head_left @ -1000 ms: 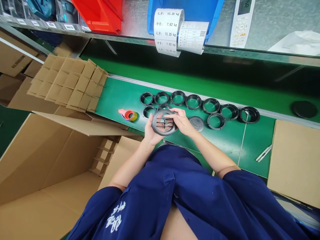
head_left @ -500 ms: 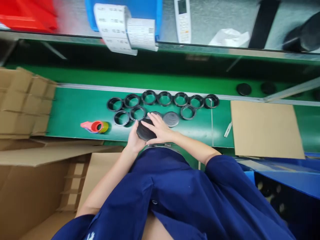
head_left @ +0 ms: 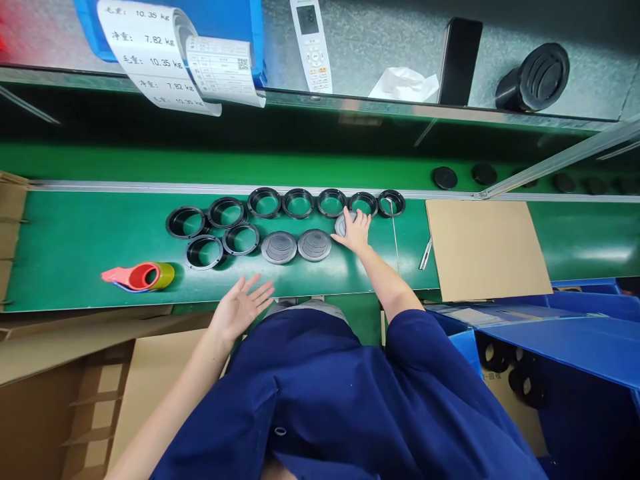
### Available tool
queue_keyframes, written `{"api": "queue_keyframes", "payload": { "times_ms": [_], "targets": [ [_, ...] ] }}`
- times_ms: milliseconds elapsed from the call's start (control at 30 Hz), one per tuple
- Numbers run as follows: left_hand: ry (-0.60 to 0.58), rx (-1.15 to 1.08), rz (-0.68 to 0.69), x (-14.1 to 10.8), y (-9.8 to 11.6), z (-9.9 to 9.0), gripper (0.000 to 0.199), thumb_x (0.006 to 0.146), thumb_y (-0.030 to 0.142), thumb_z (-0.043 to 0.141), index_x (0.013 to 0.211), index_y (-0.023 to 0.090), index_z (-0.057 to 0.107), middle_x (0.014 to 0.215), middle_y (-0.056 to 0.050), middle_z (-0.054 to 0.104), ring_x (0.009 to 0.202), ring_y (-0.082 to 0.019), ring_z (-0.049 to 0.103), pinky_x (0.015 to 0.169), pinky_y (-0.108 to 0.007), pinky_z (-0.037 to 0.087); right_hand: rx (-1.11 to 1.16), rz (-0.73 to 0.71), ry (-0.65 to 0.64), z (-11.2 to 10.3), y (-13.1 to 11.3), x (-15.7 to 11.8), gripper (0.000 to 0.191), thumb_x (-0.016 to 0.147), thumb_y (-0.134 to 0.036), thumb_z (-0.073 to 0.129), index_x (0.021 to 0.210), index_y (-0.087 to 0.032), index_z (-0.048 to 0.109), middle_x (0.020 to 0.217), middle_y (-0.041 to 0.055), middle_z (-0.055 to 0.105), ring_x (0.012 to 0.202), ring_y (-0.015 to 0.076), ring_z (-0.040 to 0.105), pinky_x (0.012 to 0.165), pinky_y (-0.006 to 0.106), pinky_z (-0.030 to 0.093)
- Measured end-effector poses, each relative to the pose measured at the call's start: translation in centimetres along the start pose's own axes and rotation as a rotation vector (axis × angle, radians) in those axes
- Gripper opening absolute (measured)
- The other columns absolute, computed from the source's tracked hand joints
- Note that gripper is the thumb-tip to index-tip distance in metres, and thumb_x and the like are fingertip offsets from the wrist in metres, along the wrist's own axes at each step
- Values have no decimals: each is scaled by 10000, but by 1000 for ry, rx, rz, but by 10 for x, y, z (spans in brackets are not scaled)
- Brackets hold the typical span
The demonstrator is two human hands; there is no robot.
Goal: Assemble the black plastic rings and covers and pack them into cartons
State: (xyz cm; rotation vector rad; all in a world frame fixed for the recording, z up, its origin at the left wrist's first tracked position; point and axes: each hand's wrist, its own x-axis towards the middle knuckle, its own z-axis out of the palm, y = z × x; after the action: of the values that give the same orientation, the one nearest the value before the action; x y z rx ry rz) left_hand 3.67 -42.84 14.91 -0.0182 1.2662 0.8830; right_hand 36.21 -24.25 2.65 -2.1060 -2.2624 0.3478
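My right hand is at the right end of the front row, its fingers spread around the rim of a grey round vent that it partly covers. Palm up and fingers apart, my left hand is empty near the table's front edge. Two more grey round vents, a left one and a right one, lie face up between my hands. Left of them are two open black rings, one beside the other. Behind runs a row of several black rings.
A tape roll with a red handle lies at left, a small metal tool and a cardboard sheet at right. Cardboard boxes and a blue bin flank me. The shelf above carries label rolls, a remote and a phone.
The dark round piece is no longer between both hands. My left hand has opened and drawn back. My right hand has moved right, where an open ring showed before. The view has shifted right.
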Motion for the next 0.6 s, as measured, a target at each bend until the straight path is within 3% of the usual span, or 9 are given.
{"api": "queue_keyframes", "payload": {
  "times_ms": [100,200,267,333,400,533,600],
  "targets": [
    [43,-2,-2,-2,-6,-15,613,1051,450,441,1575,139,381,1480,-233,559,1338,-311,598,1177,-507,445,-10,-39,-62,14,0,-18,1016,906,-702,575,1671,-162,179,1679,270,171,1533,454,174,1222,650,80],
    [90,-10,7,-2,-9,-29,599,1055,427,433,1567,118,392,1503,-246,535,1362,-320,579,1223,-522,391,18,-71,-114,8,-3,-27,841,1009,-611,432,1664,-134,208,1717,240,113,1586,397,92,1255,607,66],
    [126,-14,2,-1,-11,-36,581,1058,403,428,1554,102,409,1508,-251,529,1373,-325,569,1241,-529,363,60,-83,-28,-4,-3,-21,771,1046,-547,349,1669,-125,179,1734,204,80,1607,352,47,1272,580,68],
    [165,-13,1,0,-11,-40,558,1060,378,423,1537,89,430,1505,-253,532,1379,-330,560,1247,-536,350,106,-73,143,-13,-3,-13,770,1059,-524,296,1678,-114,90,1744,173,35,1616,328,-7,1282,573,67],
    [203,-11,0,3,-9,-40,535,1063,354,409,1522,81,449,1504,-251,535,1386,-331,551,1246,-540,343,139,-87,214,-12,-6,-11,783,1062,-515,282,1675,-86,52,1743,173,45,1619,316,-11,1290,559,66],
    [241,-3,-15,11,4,-27,506,1060,314,406,1504,79,476,1517,-241,527,1388,-323,542,1238,-514,350,157,-125,-40,13,-16,-24,757,1056,-487,350,1647,-36,209,1719,204,172,1610,304,116,1301,519,78],
    [251,2,-2,16,14,-16,506,1053,296,412,1507,82,478,1523,-231,525,1393,-311,536,1226,-485,369,163,-122,-75,18,-14,-21,754,1052,-491,380,1642,-44,235,1718,194,187,1609,299,129,1304,522,67]
  ]
}}
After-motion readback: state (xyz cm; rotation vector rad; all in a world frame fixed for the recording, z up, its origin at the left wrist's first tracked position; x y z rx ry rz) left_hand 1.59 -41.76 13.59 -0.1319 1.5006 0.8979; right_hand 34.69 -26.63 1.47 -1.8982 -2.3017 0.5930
